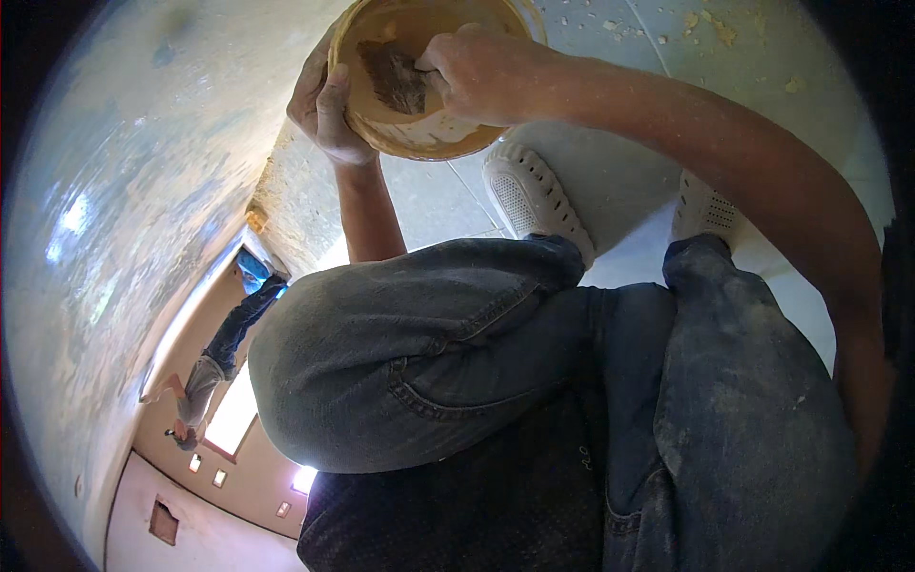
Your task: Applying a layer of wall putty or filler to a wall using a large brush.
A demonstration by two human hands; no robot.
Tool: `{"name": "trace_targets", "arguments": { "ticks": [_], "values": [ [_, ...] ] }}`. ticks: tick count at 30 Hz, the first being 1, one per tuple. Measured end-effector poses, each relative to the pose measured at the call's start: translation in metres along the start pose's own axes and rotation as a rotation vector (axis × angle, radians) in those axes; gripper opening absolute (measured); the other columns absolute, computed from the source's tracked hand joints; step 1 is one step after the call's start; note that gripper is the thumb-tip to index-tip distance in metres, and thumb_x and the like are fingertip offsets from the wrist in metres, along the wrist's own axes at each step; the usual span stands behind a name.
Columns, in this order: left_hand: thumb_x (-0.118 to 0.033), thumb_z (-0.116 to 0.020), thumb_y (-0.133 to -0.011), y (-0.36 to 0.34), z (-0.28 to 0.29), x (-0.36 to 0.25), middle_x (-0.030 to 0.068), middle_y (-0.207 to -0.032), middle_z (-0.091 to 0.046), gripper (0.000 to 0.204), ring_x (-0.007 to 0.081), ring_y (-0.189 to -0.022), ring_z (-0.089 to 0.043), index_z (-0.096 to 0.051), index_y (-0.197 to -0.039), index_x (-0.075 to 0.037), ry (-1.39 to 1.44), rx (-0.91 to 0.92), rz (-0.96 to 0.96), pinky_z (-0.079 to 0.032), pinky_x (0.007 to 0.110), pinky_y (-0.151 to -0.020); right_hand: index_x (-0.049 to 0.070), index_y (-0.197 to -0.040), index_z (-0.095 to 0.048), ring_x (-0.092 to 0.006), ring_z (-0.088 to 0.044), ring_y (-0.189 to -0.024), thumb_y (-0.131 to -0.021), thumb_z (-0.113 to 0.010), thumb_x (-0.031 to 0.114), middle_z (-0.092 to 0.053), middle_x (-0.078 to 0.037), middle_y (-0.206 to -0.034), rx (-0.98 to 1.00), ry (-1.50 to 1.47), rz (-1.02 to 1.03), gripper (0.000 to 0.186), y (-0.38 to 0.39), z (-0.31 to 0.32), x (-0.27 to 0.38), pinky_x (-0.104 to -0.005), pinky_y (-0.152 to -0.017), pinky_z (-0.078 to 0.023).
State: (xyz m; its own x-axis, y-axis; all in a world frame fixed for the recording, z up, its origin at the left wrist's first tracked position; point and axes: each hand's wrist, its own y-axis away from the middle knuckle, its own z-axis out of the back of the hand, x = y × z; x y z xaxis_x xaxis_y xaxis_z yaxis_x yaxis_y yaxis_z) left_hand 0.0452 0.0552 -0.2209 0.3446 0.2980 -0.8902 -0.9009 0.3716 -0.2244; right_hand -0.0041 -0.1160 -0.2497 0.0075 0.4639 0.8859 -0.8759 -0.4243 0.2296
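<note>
- A dark top (457, 524) is seen closest, at the bottom of the view.
- Blue jeans (410, 353) are worn on two bent legs, and pale dusty marks are spread over the cloth.
- Past the knees, a round tan bucket (424, 154) is held up at the top of the view. Its open top is turned toward the eye, and its inside is smeared with light brown paste. Whether it is also held up by the floor cannot be told.
- The side of the bucket is gripped by the left hand (329, 110), with the thumb laid along the outside and the other fingers partly hidden.
- Inside the bucket, a dark brown flat tool (393, 78) with a rough edge is held by the right hand (486, 71). The fingers are closed on it, and its handle is covered by them.
- Pale shoes with holes (519, 191) are worn on both feet, just below the bucket.
- Grey floor tiles (791, 143) are spread underneath, and small pale crumbs (701, 24) are scattered at the top right.
- On the left, a big wall (133, 210) is covered in patchy grey and white.
- Far off, another person (202, 381) is seen near a bright opening (232, 415).
- Farther still, a pale wall is broken by a small hole (164, 522).
</note>
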Motion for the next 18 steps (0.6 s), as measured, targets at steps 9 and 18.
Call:
{"name": "trace_targets", "arguments": {
  "ticks": [9,18],
  "values": [
    [-0.024,-0.038,-0.088,0.002,0.009,0.008,0.0225,-0.101,-0.065,0.050,0.0265,-0.087,-0.064,-0.058,-0.112,0.015,-0.033,-0.025,0.033,-0.052,0.033,-0.074,-0.002,-0.111,-0.064,-0.0348,-0.060,-0.104,-0.084,-0.054,0.014,-0.064,-0.023,-0.102,0.094,0.033,0.056,0.033,0.002,0.001,-0.007,-0.0429,-0.089,-0.048],
    [-0.026,-0.037,-0.089,0.003,0.017,0.005,0.0211,-0.098,-0.064,0.050,0.0255,-0.085,-0.063,-0.059,-0.108,0.015,-0.063,-0.025,0.044,-0.051,0.033,-0.070,-0.004,-0.086,-0.070,-0.0354,-0.068,-0.074,-0.081,-0.056,0.013,-0.066,-0.026,-0.078,0.156,0.118,0.056,0.023,0.011,0.061,0.009,-0.0443,-0.068,-0.054]
  ]
}}
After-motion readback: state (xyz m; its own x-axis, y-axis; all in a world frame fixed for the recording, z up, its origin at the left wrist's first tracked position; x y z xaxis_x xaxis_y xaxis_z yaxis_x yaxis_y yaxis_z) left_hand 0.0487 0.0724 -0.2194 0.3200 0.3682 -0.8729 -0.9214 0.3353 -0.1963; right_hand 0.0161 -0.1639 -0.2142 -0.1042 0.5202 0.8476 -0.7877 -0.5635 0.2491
